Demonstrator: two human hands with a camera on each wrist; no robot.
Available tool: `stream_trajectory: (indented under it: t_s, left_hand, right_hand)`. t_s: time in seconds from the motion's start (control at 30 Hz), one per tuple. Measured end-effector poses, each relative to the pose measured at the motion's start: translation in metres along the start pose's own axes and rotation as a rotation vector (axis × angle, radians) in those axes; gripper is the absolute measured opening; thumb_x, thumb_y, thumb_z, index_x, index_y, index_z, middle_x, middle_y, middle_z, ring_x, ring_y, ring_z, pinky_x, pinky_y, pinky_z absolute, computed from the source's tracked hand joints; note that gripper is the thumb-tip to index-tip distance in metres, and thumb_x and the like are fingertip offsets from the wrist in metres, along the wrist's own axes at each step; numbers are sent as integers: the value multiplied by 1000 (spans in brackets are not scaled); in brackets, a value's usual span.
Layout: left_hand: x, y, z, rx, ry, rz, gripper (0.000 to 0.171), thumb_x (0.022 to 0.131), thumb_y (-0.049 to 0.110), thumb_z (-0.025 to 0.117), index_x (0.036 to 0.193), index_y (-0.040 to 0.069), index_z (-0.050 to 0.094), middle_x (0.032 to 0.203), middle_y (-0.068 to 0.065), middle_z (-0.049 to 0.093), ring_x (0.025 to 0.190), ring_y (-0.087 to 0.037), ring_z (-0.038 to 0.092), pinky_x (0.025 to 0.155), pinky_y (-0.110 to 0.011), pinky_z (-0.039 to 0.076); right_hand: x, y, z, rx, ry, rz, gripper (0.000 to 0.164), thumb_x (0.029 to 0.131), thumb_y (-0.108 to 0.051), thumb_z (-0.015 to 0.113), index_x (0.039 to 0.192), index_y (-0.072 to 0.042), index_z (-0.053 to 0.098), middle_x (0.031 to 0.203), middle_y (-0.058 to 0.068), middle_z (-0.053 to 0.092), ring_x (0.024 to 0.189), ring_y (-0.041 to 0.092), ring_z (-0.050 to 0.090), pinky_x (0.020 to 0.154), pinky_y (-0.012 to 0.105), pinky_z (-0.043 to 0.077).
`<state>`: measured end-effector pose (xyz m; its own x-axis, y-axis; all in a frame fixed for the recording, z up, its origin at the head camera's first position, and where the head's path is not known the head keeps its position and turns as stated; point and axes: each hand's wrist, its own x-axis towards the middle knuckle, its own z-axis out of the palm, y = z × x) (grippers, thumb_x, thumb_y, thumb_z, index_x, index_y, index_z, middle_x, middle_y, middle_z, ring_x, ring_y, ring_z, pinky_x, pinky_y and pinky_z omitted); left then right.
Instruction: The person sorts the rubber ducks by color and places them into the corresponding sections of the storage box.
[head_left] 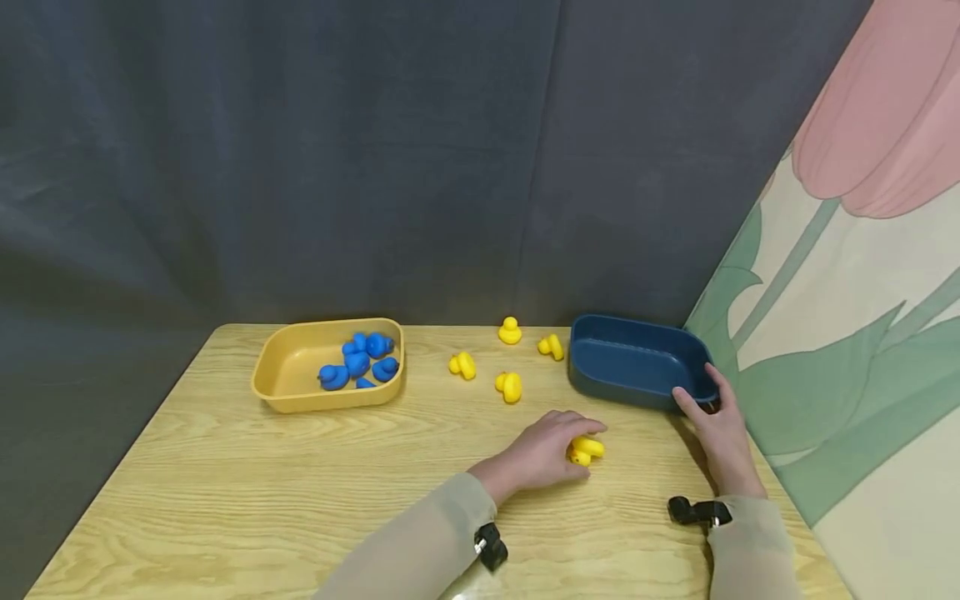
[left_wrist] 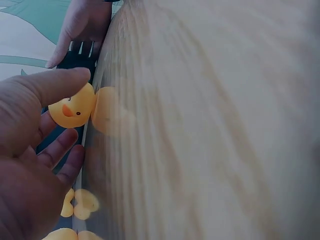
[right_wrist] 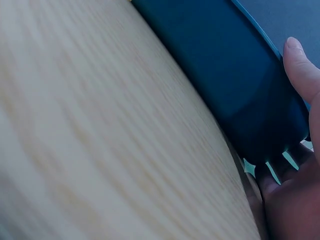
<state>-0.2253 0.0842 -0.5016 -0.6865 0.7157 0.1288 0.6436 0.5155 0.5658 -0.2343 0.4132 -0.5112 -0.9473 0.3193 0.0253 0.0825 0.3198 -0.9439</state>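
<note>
My left hand [head_left: 546, 452] reaches around a yellow rubber duck [head_left: 588, 448] on the table. In the head view thumb and fingers stand on either side of it, with slight gaps. The left wrist view shows the duck's face [left_wrist: 72, 107] beneath the thumb tip; whether the fingers behind touch it is hidden. At the right, my right hand [head_left: 723, 437] holds the near right corner of a dark blue tray [head_left: 633, 396]. In the right wrist view its thumb [right_wrist: 298, 65] lies at the rim, and the fingers go round the tray's end [right_wrist: 250, 120].
Several more yellow ducks [head_left: 512, 387] lie scattered between the trays. A yellow tray [head_left: 288, 367] at the back left holds several blue ducks [head_left: 357, 364]. A dark curtain [head_left: 375, 167] hangs behind the table, and a flower-patterned cloth [head_left: 825, 400] borders its right side.
</note>
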Motion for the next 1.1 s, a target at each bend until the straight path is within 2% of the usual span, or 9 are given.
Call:
stream_trajectory:
  t_s: [0.13,0.23,0.4,0.63,0.73,0.93,1.1]
  left_hand:
    - [2,1,1,11,-8,-8,65,98,23,87,158,27,61,149,13,64,133,-8,56,112,-22,45]
    - [3,3,1,14,-10,-12,62,98,22,87,156,26,64,148,13,65,131,-7,57,111,-21,45]
    - [2,4,0,5,10,-10,59,99,20,86,154,24,65,149,11,66,136,-7,58,115,-22,44]
    - [-1,2,-1,-76,82,-43,58,99,26,88,153,23,67,150,9,67,135,-4,61,114,-21,47]
    - [-1,2,-3,-120,139,-68,60,97,29,90,152,24,67,148,12,67,128,-2,63,108,-19,49]
    - [-1,3,-9,-195,236,-94,63,95,27,92,152,23,67,136,12,71,107,-3,64,94,-16,53]
    - [3,4,-19,-230,292,-116,61,96,25,91,151,20,67,139,6,72,110,-6,66,94,-18,55]
  right_hand:
    - [-3,0,0,4,17,17,92,109,-40,71,180,-30,13,185,12,3,167,36,16,119,17,32]
    - [-4,1,-1,27,20,12,92,110,-37,71,180,-29,12,184,14,6,166,36,18,107,7,35]
    - [-4,1,-1,43,18,10,91,111,-34,70,180,-26,13,184,17,5,167,38,16,105,4,36]
    - [-2,2,0,38,21,9,91,110,-35,71,180,-25,14,184,15,7,166,36,18,107,5,35]
    - [-2,2,1,47,18,13,92,110,-36,72,180,-28,13,184,15,7,166,36,19,108,5,36]
    - [-4,1,1,45,8,0,93,109,-39,73,180,-29,13,184,17,6,166,41,20,100,3,40]
    - [-4,0,3,50,9,1,93,109,-38,73,180,-29,13,184,16,7,166,41,20,100,4,40]
